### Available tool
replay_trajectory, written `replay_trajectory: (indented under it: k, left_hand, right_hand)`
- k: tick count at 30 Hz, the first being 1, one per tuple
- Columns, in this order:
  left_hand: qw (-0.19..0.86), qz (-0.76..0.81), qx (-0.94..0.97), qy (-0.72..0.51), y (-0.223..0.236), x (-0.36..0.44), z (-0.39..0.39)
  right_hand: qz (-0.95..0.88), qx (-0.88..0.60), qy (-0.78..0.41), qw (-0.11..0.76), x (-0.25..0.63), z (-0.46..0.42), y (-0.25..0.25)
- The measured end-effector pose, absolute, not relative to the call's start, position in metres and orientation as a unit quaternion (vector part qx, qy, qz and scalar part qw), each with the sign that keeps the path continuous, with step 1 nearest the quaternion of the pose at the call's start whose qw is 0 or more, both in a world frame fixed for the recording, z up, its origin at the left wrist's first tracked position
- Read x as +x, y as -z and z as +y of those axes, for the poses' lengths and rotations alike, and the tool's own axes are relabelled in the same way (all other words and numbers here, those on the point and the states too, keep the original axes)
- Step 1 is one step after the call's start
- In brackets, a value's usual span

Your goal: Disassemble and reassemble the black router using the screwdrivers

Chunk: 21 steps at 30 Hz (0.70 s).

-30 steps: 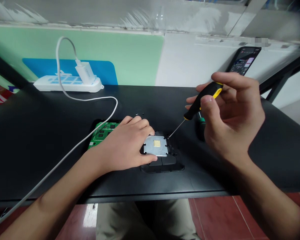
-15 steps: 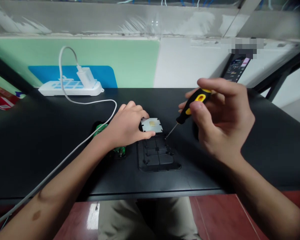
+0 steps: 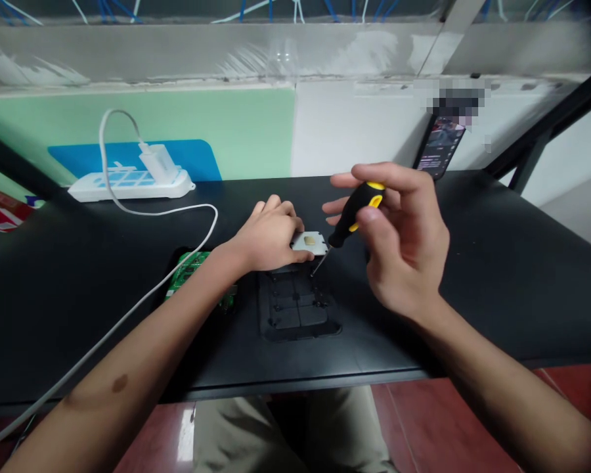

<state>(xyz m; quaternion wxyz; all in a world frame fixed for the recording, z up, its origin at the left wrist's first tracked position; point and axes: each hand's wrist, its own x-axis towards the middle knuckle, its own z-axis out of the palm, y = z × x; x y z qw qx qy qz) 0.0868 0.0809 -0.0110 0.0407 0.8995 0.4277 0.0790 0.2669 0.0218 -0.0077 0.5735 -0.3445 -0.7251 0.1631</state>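
My left hand (image 3: 270,236) is closed on a thin silver-white square plate (image 3: 316,242) with a yellowish patch, pinching it between thumb and fingers. Below that plate, a black plastic cover (image 3: 298,302) with moulded ribs and posts lies on the table. A screwdriver (image 3: 353,215) with a black and yellow handle is in my right hand (image 3: 408,236), slanting down to the left. Its tip is at the upper right part of the cover; whether it touches a screw is too small to tell. My left forearm partly hides a green circuit board (image 3: 192,269) in a black housing.
A white cable (image 3: 142,305) runs across the table (image 3: 502,282) and over the circuit board from a charger (image 3: 158,164) in a white power strip (image 3: 128,190). At the back right a phone (image 3: 440,144) leans on the wall. A red packet (image 3: 4,207) stands far left.
The view has shifted slightly. My left hand has moved right with the plate, uncovering more of the circuit board. The screwdriver's tip stays near the same part of the cover.
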Motion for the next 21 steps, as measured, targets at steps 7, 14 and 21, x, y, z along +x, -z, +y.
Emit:
replay_trajectory:
  k: [7, 14, 21]
  left_hand:
    - [-0.013, 0.419, 0.906, -0.050, -0.003, 0.066, 0.024]
    - [0.029, 0.425, 0.905, 0.008, 0.006, 0.055, -0.010]
    - [0.060, 0.414, 0.908, -0.013, 0.005, 0.051, -0.014]
  right_hand:
    - [-0.727, -0.353, -0.159, 0.567, 0.270, 0.023, 0.006]
    - [-0.654, -0.345, -0.185, 0.648, 0.270, 0.025, 0.006]
    - [-0.676, -0.571, -0.075, 0.460, 0.302, 0.058, 0.002]
